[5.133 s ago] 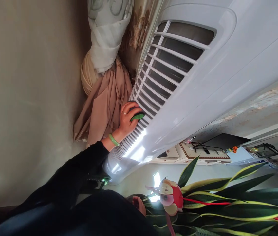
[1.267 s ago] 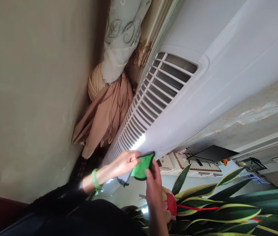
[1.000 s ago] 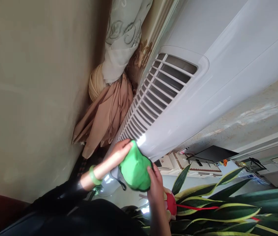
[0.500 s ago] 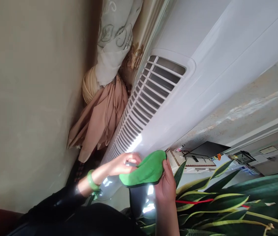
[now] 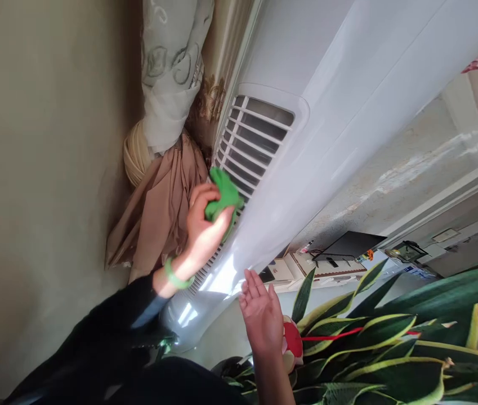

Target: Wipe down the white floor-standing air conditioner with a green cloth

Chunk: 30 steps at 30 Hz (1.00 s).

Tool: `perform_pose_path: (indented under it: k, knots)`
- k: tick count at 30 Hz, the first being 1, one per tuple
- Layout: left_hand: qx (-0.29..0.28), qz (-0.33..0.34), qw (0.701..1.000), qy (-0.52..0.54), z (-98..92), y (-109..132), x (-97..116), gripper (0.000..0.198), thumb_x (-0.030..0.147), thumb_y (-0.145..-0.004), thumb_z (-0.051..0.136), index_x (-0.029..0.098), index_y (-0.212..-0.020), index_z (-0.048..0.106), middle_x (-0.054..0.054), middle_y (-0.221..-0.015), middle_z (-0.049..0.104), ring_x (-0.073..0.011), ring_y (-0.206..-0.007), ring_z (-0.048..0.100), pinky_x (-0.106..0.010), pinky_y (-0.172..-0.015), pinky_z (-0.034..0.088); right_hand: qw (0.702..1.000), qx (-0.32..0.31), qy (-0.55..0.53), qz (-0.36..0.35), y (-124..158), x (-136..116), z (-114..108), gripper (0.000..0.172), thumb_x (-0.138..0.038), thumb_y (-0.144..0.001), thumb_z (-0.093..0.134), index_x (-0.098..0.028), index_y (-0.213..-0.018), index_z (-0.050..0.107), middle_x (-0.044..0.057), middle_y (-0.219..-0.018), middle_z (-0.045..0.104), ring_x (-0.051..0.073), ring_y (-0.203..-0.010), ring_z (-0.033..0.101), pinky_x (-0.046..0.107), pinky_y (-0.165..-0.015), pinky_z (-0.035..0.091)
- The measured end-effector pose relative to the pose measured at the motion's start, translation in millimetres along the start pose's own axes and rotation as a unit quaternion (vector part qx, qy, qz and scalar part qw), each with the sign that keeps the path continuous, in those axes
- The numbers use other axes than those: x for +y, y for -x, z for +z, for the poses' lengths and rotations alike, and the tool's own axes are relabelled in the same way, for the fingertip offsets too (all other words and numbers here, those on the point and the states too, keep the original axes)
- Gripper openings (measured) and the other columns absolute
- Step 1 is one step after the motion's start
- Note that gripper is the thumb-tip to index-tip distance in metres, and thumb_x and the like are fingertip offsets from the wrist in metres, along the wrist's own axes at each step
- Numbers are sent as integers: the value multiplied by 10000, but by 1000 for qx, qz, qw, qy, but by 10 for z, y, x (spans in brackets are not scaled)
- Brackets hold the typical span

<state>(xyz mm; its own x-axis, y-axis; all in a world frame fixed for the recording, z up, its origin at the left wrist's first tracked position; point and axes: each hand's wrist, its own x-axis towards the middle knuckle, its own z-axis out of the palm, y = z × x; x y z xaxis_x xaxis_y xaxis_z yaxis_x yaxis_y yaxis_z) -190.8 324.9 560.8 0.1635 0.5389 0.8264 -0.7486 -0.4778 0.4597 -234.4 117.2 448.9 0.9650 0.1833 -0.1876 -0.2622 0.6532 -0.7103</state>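
Observation:
My left hand (image 5: 207, 222), with a pale green bangle on its wrist, grips a bunched green cloth (image 5: 224, 194). The cloth lies against the slatted grille (image 5: 259, 135) of a tall white appliance (image 5: 306, 152) and covers part of the slats. Below and to the right, my right hand (image 5: 262, 312) is held palm up with its fingers stretched out and nothing in it. It is near the lower part of the appliance, beside the plant leaves.
Tied curtains (image 5: 158, 208) hang left of the appliance, next to a plain wall (image 5: 44, 169). Long yellow-edged plant leaves (image 5: 382, 337) fill the lower right. Behind them are a dark screen (image 5: 348, 246) and a white cabinet (image 5: 289, 270).
The green cloth, earlier held between both hands, is now bunched in my left hand, which has moved up onto the grille. My right hand has let go of it and opened.

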Motion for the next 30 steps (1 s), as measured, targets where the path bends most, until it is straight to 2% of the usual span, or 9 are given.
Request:
perform_pose_path:
  k: [3,5,8,10,14,21,25,28,30]
  knots:
    - [13,213,977,-23,527,-577,104,211,321,-927,746,224,-1108,699,-158,-1284,683,-300,-1260,651,-498,-1101,566,1000,16,-4,-2,3,54,-102,503,-549,-852,768,-205,-1219,779,109,-1491,669,145,-1031,693,248,-809,593]
    - [-87,245,965,-43,819,-783,153,394,323,-1024,589,204,-1396,638,-156,-1556,584,-306,-1520,502,-527,-1290,448,1000,27,-6,0,-5,83,-191,501,-544,-847,773,-209,-1218,780,107,-1486,674,141,-1019,699,247,-801,601]
    - [-190,228,951,-87,1011,-745,125,513,306,-1092,381,330,-1590,504,22,-1710,433,-262,-1667,281,-560,-1396,291,999,44,-17,11,-23,122,-385,507,-544,-826,791,-225,-1220,782,84,-1501,667,137,-1028,706,245,-800,611]
    - [-201,227,946,-112,974,-544,35,551,270,-1093,355,373,-1626,454,52,-1719,404,-254,-1668,276,-580,-1396,284,998,60,-27,21,-35,152,-539,507,-542,-803,812,-231,-1202,790,71,-1494,674,136,-1024,711,245,-798,615]
    - [-217,262,925,-170,692,14,-236,642,123,-1047,385,268,-1672,387,-51,-1696,459,-276,-1637,351,-580,-1354,362,994,88,-42,53,-68,248,-795,498,-523,-778,842,-220,-1170,799,64,-1471,691,129,-988,720,238,-768,618]
    - [-197,217,924,-246,122,763,-784,608,138,-1029,475,257,-1624,464,-113,-1550,626,-297,-1594,429,-518,-1315,408,991,99,-56,73,-105,477,-946,523,-530,-753,861,-200,-1154,795,72,-1387,733,122,-944,728,233,-751,615]
    - [-173,150,948,-221,-45,673,-1110,575,228,-1086,429,254,-1659,412,-128,-1640,531,-289,-1614,395,-536,-1338,375,989,115,-46,85,-53,528,-1038,501,-520,-750,867,-200,-1130,797,78,-1339,753,133,-935,733,250,-754,621]
    - [-142,43,977,-155,-48,327,-1428,561,355,-1129,330,231,-1674,384,-130,-1735,386,-262,-1631,361,-519,-1356,344,987,122,-40,94,0,562,-1132,481,-505,-727,889,-213,-1101,804,68,-1291,773,142,-935,739,264,-769,627]
    - [-127,-27,986,-102,-15,71,-1650,577,482,-1127,315,243,-1632,463,-113,-1722,415,-255,-1610,400,-521,-1362,331,986,125,-40,101,21,600,-1189,476,-497,-708,906,-221,-1084,809,54,-1261,785,139,-924,740,260,-767,626]
